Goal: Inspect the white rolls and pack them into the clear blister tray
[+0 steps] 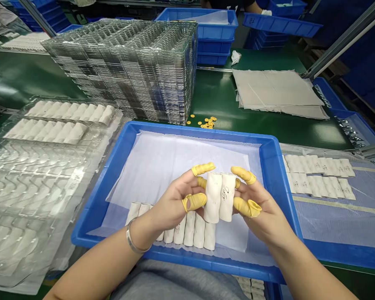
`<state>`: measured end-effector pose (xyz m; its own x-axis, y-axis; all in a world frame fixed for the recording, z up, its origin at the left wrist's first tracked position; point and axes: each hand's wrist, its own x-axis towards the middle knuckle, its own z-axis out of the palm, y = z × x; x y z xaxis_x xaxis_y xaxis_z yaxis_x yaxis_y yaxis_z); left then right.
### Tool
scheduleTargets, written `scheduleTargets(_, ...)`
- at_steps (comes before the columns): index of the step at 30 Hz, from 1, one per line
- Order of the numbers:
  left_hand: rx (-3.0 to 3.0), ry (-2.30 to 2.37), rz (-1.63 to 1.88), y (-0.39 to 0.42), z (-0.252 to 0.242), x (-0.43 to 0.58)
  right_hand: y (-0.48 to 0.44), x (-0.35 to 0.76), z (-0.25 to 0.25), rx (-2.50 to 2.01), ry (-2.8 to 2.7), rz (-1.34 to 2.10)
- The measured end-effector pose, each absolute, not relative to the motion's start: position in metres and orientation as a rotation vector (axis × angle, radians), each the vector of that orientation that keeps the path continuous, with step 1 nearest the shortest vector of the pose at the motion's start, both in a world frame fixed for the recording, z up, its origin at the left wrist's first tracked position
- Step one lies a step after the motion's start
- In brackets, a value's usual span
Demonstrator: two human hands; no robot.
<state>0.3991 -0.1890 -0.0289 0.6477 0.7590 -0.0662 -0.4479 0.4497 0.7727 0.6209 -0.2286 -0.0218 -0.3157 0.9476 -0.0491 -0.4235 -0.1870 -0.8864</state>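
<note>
Left hand, right hand pinch two white rolls between them.

A factory packing line — green-topped workbench, stacked blue crates, piled clear plastic trays

Rolls matt white, slightly rough. Finger cots glossy yellow latex; crate smooth blue plastic; blister trays clear glossy plastic. Bangle polished metal.
</note>
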Motion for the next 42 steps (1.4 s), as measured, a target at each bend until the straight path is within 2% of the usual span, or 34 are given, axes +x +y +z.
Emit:
scheduleTargets(17, 0.996, 0.505, 0.855, -0.189, -0.031, 0.401, -0.229, 0.615, -0.023, -0.842, -1.055, 1.632)
scheduleTargets(34, 0.889, 0.480, 0.762, -0.188, -0.021, 0.401, -0.232, 0.616, -0.021, -0.878, -1.101, 1.554)
scheduleTargets(42, 0.805, 0.525, 0.750, -0.189, -0.023, 0.398, -0.231, 0.617, -0.017, -0.826, -1.009, 1.651)
